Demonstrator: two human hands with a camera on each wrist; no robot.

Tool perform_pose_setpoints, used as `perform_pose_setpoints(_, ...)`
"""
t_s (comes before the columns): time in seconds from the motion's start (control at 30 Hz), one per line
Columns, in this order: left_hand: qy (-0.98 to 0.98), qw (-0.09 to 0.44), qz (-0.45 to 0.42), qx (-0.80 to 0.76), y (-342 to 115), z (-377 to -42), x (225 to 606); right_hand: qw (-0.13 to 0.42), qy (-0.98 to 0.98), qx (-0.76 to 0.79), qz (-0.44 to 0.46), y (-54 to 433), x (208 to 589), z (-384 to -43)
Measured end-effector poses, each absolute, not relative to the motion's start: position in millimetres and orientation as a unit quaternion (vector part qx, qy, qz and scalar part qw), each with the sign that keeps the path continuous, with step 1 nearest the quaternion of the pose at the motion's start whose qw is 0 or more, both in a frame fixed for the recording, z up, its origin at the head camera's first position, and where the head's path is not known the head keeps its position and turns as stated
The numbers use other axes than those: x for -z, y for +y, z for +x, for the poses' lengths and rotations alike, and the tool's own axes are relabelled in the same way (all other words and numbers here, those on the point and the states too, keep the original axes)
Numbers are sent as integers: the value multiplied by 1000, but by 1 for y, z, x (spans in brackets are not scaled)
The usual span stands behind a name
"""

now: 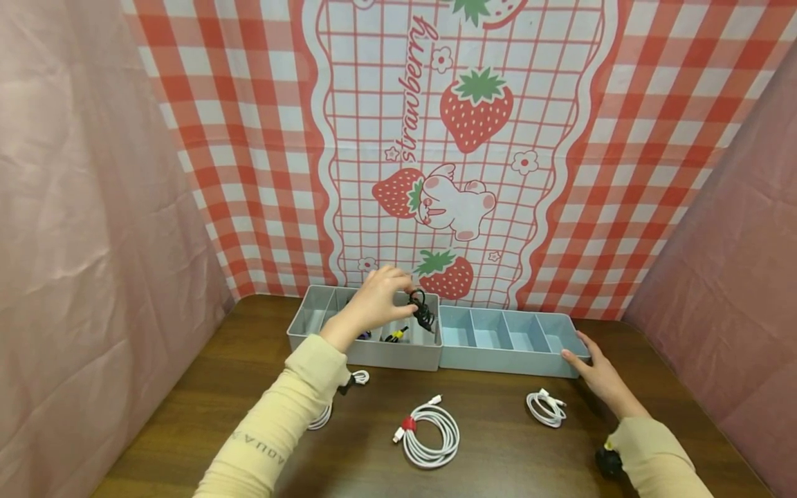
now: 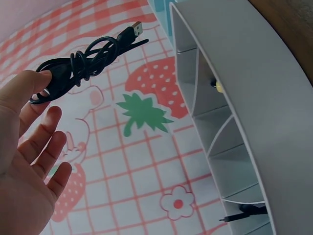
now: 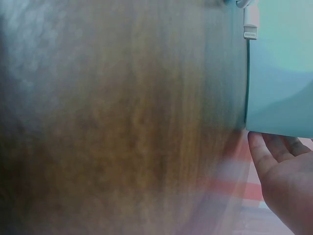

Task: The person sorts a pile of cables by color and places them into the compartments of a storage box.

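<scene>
Head view: left grip (image 1: 377,300) pinches coiled black cable (image 1: 424,316).

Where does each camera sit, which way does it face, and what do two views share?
Head: on the person's head, facing forward and down at the table, gray box and blue box; left hand, right hand and sleeves show.
Left wrist: on that wrist, facing the cloth past the pinched black cable; only the left hand shows.
Right wrist: on that wrist, facing the table and the blue box's end; only the right hand shows, touching it.
Shared: head and left wrist both show the black cable and gray box.
</scene>
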State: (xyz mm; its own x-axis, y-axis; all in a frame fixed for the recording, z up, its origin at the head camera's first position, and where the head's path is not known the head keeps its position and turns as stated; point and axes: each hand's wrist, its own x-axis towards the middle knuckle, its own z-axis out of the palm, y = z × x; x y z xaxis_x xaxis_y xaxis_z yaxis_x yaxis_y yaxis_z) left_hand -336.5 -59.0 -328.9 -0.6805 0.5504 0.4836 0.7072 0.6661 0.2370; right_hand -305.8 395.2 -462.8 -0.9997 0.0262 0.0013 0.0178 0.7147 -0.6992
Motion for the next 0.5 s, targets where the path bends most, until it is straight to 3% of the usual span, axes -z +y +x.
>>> perform_pose_setpoints(0.5, -902, 163, -317, 244, -62, -355, 355, 14, -924, -381, -5, 395, 463, -306)
